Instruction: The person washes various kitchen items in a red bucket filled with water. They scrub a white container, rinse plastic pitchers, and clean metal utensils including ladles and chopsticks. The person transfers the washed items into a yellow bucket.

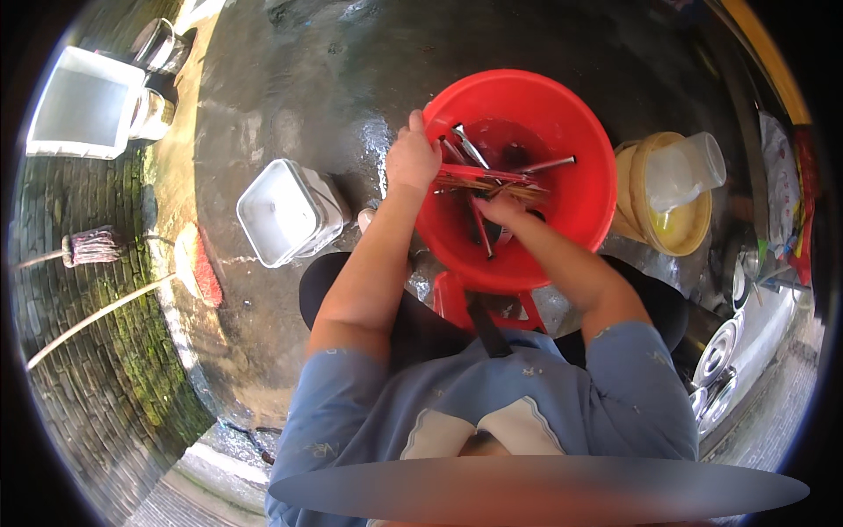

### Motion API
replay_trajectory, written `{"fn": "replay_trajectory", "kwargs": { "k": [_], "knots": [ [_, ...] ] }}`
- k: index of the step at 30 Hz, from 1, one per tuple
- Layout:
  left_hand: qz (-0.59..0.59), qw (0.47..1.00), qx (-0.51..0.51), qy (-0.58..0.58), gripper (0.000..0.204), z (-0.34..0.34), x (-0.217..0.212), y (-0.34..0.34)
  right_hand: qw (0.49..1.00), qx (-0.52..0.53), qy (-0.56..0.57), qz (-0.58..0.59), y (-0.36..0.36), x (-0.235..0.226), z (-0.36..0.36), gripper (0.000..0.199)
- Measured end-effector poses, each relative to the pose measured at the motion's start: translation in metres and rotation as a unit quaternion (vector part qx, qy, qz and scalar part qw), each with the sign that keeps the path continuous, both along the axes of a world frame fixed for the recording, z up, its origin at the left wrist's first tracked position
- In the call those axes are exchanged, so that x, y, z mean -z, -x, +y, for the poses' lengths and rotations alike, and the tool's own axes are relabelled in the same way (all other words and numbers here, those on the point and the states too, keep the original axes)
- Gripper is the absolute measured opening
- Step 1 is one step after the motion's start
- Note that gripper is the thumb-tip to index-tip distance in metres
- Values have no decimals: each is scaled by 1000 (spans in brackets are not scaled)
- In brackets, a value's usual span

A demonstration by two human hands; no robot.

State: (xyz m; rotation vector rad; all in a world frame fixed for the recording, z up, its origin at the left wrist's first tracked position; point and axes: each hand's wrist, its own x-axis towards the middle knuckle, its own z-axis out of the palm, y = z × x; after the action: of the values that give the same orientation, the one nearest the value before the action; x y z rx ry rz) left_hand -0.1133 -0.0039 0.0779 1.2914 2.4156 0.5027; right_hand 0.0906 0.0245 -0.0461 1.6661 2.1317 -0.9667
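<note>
A large red basin [575,123] stands in front of me with several utensils in it. My left hand [413,158] is closed on its left rim, fingertips partly hidden. Inside the basin my right hand [500,209] is closed at a bundle of thin brown sticks [492,185], which look like chopsticks; motion blurs its fingers. A long red strip [492,172] lies just above the bundle. Farther in are a shiny metal utensil [471,146] and a dark metal rod [551,164]. Another dark, thin utensil [484,237] rests below my right hand.
A white square bucket [279,211] stands left on wet floor. Yellowish buckets [680,220] with a clear plastic container [689,171] stand right. A red stool [450,299] is under the basin's near side. A broom [200,263] and mop [90,247] are far left, metal lids [718,351] lower right.
</note>
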Motion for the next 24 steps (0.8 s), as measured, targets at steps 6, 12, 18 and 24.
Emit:
{"fn": "replay_trajectory", "kwargs": {
  "k": [6, 12, 18, 24],
  "knots": [
    [-16, 1000, -5, 15, 63, -5, -3, -1, 973, 13, -58, 222, 30, 28, -13, 73],
    [-39, 999, -7, 8, 62, -7, -6, 2, 994, -30, 101, -18, -4, 33, -2, 75],
    [-39, 999, -1, 3, 61, -4, -3, 3, 988, -127, 82, 35, 5, 18, -4, 65],
    [-49, 999, -11, 8, 61, -6, -5, 3, 962, -238, -124, 47, -9, -100, 3, 51]
  ]
}}
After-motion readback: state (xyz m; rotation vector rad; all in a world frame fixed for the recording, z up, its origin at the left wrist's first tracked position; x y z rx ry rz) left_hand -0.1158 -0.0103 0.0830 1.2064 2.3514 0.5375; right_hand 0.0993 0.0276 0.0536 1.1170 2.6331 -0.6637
